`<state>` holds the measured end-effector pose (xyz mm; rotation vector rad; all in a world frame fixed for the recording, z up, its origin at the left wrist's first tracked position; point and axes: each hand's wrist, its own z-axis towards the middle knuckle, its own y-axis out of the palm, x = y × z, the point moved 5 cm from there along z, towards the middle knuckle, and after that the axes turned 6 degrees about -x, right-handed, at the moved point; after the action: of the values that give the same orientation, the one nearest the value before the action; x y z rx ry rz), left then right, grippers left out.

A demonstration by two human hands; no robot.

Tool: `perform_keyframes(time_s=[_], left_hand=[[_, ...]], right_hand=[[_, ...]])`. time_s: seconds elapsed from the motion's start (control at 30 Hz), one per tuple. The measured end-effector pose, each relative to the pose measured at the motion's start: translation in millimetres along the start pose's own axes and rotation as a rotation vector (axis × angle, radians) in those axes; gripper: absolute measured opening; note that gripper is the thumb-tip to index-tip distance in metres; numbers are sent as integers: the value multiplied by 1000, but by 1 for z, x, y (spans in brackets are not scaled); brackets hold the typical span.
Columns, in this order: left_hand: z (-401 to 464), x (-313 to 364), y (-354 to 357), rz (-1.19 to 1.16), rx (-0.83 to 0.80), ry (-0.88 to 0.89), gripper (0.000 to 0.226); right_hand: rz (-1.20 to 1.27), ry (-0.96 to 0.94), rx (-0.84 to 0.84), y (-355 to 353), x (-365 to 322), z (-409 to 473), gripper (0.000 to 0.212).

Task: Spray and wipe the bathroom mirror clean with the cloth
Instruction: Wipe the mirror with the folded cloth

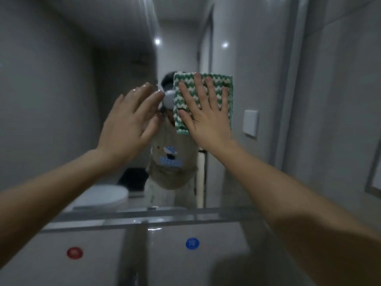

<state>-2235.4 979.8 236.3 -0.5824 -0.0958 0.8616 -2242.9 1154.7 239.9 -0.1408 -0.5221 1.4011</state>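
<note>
Landmark: I am taking the mirror (115,58) as my reference for every place below.
Right hand: I am pressing my right hand (203,118) flat, fingers spread wide, against the cloth on the mirror, near the middle of the glass.
Cloth: the green and white cloth (221,83) is lying spread between my right palm and the mirror, its top and right edges showing past my fingers.
Left hand: I am holding my left hand (129,118) open, fingers straight and close together, gripping nothing, just left of the cloth; I cannot tell whether it is touching the mirror.
Stickers: a red sticker (74,253) and a blue sticker (192,243) are sitting on the wall panel below the mirror's bottom edge.
</note>
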Motion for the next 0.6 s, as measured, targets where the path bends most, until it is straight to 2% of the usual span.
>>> perform_keyframes(time_s=[0.23, 0.4, 0.47, 0.6], left_hand=[[-69, 11, 63, 2, -85, -114, 56], [-114, 17, 91, 12, -137, -134, 56], [-129, 17, 99, 30, -155, -133, 56], [-149, 6, 108, 97, -213, -109, 57]], right_hand=[[31, -23, -7, 40, -15, -89, 54], [2, -19, -20, 67, -15, -163, 55], [14, 33, -16, 76, -17, -185, 56], [118, 273, -6, 85, -37, -194, 56]])
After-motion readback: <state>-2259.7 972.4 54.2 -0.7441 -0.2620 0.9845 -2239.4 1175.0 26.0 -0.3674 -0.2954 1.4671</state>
